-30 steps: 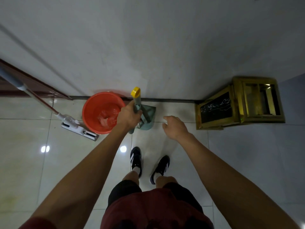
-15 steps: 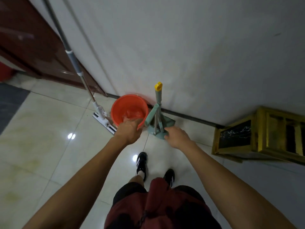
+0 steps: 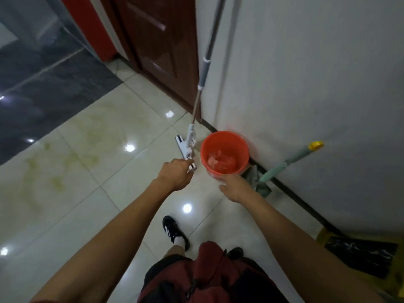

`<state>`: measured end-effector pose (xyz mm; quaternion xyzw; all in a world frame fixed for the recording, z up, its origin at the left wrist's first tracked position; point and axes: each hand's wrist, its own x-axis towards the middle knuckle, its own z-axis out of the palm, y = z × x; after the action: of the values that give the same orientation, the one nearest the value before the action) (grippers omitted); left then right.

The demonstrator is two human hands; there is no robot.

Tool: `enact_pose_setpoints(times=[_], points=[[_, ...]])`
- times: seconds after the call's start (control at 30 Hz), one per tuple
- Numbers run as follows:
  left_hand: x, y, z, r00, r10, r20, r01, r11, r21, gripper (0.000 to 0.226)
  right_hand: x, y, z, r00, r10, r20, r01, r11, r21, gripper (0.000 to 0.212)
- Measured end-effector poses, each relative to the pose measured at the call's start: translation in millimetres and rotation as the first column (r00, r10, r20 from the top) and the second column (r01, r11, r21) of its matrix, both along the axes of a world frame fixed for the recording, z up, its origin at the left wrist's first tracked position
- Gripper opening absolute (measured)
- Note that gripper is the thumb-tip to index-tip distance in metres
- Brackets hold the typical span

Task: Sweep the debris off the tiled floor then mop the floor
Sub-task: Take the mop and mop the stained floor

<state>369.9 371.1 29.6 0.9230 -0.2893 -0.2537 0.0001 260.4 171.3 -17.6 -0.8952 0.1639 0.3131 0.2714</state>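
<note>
Tiled floor (image 3: 91, 154) looks swept. Mop (image 3: 202, 84) leans on the wall beside the red bucket (image 3: 224, 149); broom and dustpan (image 3: 284, 167) now parked, released. Left hand (image 3: 175, 173) and right hand (image 3: 235, 186) both empty, fingers loose, heading for the mop. Mopping next.
</note>
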Motion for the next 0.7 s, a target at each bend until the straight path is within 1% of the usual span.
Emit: enact_pose_setpoints(times=[0.07,0.17,0.23,0.3,0.37,0.5,0.6,0.7], points=[[24,32,0,0.999,0.049,-0.016,-0.049,0.999,-0.007,0.052,32,17,-9,1.000,0.018,-0.020,-0.018,1.000,-0.008,0.060],[62,77,-2,0.992,0.122,-0.040,-0.124,0.992,-0.033,0.052,78,50,4,0.999,0.047,-0.023,-0.048,0.998,-0.038,0.049],[88,102,-4,0.984,0.169,-0.049,-0.172,0.983,-0.066,0.052,109,66,4,0.998,0.064,-0.019,-0.065,0.996,-0.061,0.046],[110,120,-5,0.977,0.203,-0.067,-0.209,0.974,-0.090,0.052,136,77,5,0.998,0.053,-0.019,-0.054,0.997,-0.060,0.043],[130,131,-4,0.971,0.225,-0.083,-0.234,0.966,-0.109,0.052,157,86,19,1.000,0.022,0.009,-0.022,0.999,-0.041,0.046],[165,132,-6,0.960,0.253,-0.122,-0.270,0.952,-0.146,0.051,187,85,47,0.995,-0.074,0.066,0.073,0.997,0.012,0.043],[192,118,-11,0.954,0.262,-0.148,-0.286,0.943,-0.171,0.049,211,68,51,0.988,-0.140,0.066,0.140,0.990,0.010,0.041],[224,93,-15,0.953,0.250,-0.173,-0.280,0.943,-0.179,0.048,237,43,51,0.989,-0.137,0.061,0.138,0.990,-0.012,0.035]])
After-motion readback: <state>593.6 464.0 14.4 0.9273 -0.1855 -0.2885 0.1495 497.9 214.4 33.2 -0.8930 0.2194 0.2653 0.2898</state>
